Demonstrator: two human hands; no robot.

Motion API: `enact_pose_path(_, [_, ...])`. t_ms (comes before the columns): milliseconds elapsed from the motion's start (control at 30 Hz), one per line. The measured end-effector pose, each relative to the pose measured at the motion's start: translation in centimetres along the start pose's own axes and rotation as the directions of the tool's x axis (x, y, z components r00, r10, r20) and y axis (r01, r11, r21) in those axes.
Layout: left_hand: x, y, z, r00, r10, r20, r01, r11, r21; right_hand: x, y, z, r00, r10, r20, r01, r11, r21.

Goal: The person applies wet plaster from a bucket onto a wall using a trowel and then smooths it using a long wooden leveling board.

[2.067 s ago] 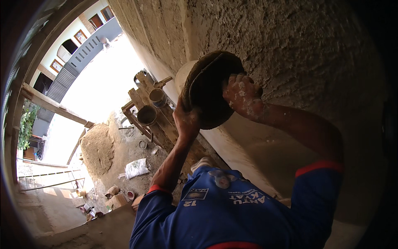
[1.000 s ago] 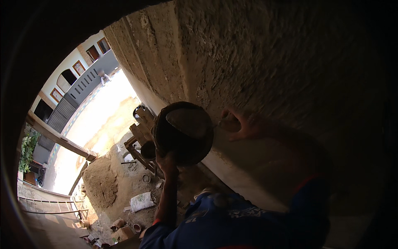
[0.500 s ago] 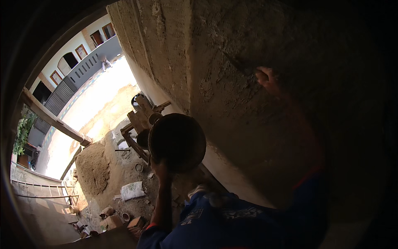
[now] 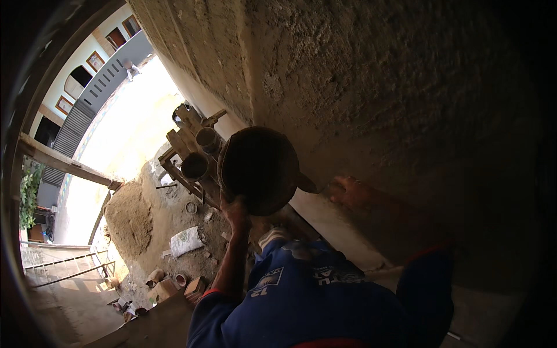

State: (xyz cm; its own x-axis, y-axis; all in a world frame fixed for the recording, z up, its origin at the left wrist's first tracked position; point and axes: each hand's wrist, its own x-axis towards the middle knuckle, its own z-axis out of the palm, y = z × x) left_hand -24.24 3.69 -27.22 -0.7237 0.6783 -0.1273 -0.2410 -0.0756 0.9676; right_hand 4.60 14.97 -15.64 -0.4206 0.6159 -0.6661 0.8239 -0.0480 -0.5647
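Observation:
A round dark bucket [image 4: 260,168] is held up in front of me, its inside too dark to make out. My left hand [image 4: 235,213] grips its near rim. To the right of the bucket, my right hand [image 4: 350,194] is closed round the handle of a trowel. The trowel's blade [image 4: 306,183] points left, with its tip by the bucket's right rim. Beyond and to the right rises a wall [image 4: 371,69] coated with rough mortar; its lower part looks smoother.
Below stands a wooden trestle [image 4: 185,182] with planks, near two round containers [image 4: 207,139]. A sand heap [image 4: 129,217], a white sack [image 4: 187,240] and rubble lie on the ground. A ladder [image 4: 69,267] leans at left. Far off, a person [image 4: 131,71] is beside a grey fence.
My right hand has brought the trowel down and left from the wall to the bucket's side. In the picture, the bucket and left hand sit slightly higher and farther right.

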Motion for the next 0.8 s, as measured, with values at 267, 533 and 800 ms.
enact_pose_path(267, [-2.5,1.7,2.5,0.993,-0.068,0.097,0.066,0.998,0.02,2.8,-4.2,2.2,0.982,-0.17,0.078,0.159,0.979,0.127])
enact_pose_path(533, [-1.6,4.2,3.3,0.94,0.117,0.319,-0.14,0.989,0.05,8.3,0.9,7.4,0.68,-0.732,0.038,0.343,0.272,-0.899])
enact_pose_path(800, [-3.5,1.9,3.6,0.948,0.039,0.317,-0.075,0.992,0.101,2.1,-4.6,1.0,0.763,-0.647,0.003,0.056,0.061,-0.997])
